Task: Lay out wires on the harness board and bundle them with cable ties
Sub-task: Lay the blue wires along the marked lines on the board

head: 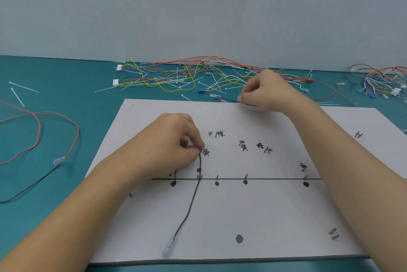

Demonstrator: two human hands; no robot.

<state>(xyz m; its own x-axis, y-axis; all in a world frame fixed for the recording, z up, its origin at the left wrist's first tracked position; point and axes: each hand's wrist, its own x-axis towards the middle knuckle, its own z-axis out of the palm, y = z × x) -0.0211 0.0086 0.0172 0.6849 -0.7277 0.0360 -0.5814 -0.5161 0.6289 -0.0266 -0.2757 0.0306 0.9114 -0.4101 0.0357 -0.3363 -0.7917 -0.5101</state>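
Black wire (193, 201) lay on the white board (264, 216), running from a pin down across the drawn line to the front. The left hand (171, 139) pinched its upper end at the pin. The right hand (266, 89), well apart, pinched a dark wire (229, 100) (blue, it seemed) at the board's far edge.

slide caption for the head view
Left hand holds black wire on white harness board; right hand pinches a dark wire
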